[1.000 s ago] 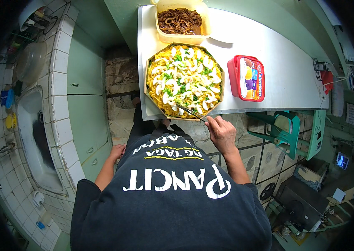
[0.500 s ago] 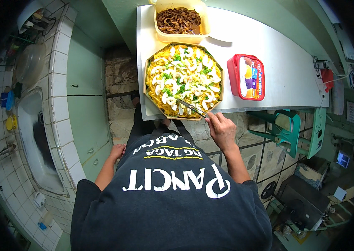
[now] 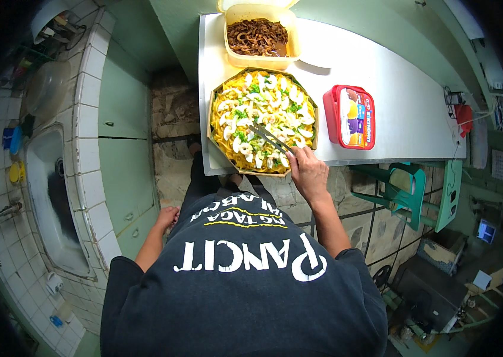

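Note:
My right hand (image 3: pixel 310 174) grips a pair of metal tongs (image 3: pixel 270 139) near their back end. The tips of the tongs rest on the food in an octagonal tray (image 3: pixel 209 126) at the table's near edge. Yellow noodles (image 3: pixel 228 150) fill that tray, topped with white crescent-shaped pieces (image 3: pixel 270 81) and green leafy bits (image 3: pixel 240 113). Whether the tips pinch a piece I cannot make out. My left hand (image 3: pixel 169 215) hangs low by my side with its fingers curled, away from the table, and nothing shows in it.
Behind the tray, a cream plastic container (image 3: pixel 263 62) holds brown cooked strips. A red lidded tub (image 3: pixel 333 122) stands to the right on the white table (image 3: pixel 394 89). A green plastic chair (image 3: pixel 406 190) is at the right. Along the left runs a tiled counter with a sink (image 3: pixel 46 202).
My right hand has moved the tongs slightly away from me, further in over the noodles. The left hand stays at my side.

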Demonstrator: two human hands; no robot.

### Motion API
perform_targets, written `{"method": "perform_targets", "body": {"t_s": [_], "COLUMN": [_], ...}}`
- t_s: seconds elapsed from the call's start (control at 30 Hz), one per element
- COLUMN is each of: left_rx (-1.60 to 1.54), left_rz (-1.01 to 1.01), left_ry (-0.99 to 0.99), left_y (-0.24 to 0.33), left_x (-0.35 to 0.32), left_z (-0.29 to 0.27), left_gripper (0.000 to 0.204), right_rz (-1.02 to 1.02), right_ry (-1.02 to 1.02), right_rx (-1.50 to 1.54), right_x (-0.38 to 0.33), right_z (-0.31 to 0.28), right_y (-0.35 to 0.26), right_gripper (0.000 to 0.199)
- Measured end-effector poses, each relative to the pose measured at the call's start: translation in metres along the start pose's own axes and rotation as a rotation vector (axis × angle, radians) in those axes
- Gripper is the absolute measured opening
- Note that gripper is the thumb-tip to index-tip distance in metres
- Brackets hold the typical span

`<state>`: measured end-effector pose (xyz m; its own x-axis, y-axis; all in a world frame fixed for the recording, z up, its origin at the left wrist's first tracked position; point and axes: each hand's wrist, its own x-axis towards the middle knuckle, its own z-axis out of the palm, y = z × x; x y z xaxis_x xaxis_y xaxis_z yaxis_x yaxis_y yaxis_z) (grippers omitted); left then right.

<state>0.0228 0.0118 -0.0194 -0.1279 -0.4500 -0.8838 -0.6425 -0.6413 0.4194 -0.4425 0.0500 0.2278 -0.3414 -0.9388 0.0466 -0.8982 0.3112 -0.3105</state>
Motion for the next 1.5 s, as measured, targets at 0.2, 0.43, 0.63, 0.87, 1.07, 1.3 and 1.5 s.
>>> {"method": "perform_targets", "body": {"t_s": [0.2, 0.43, 0.63, 0.87, 1.07, 1.3, 1.5], "left_rx": [0.008, -0.046, -0.063, 0.134, -0.002, -0.068, -0.163], "left_rz": [0.001, -0.008, 0.019, 0.226, 0.0, 0.041, 0.045], "left_ry": [-0.003, -0.011, -0.024, -0.063, -0.033, -0.029, -0.008], "left_y": [-0.003, -0.017, -0.01, -0.009, -0.009, -0.024, -0.025], "left_x": [-0.006, 0.007, 0.012, 0.009, 0.01, 0.027, 0.033], "left_z": [-0.002, 0.0, 0.002, -0.002, 0.002, 0.001, 0.005], "left_gripper": [0.033, 0.034, 0.033, 0.033, 0.032, 0.031, 0.03], "right_rz": [0.007, 0.254, 0.136, 0.123, 0.055, 0.017, -0.05], "right_ry": [0.133, -0.008, 0.047, 0.138, 0.117, 0.145, 0.13], "right_rx": [0.274, 0.41, 0.199, 0.041, -0.023, 0.066, 0.052], "right_x": [-0.001, -0.015, -0.019, -0.006, 0.006, 0.018, 0.036], "right_z": [-0.008, -0.013, -0.006, -0.017, -0.005, 0.003, 0.012], "right_y": [0.011, 0.03, 0.028, 0.037, 0.035, 0.025, 0.021], "right_gripper": [0.017, 0.018, 0.017, 0.016, 0.017, 0.016, 0.016]}}
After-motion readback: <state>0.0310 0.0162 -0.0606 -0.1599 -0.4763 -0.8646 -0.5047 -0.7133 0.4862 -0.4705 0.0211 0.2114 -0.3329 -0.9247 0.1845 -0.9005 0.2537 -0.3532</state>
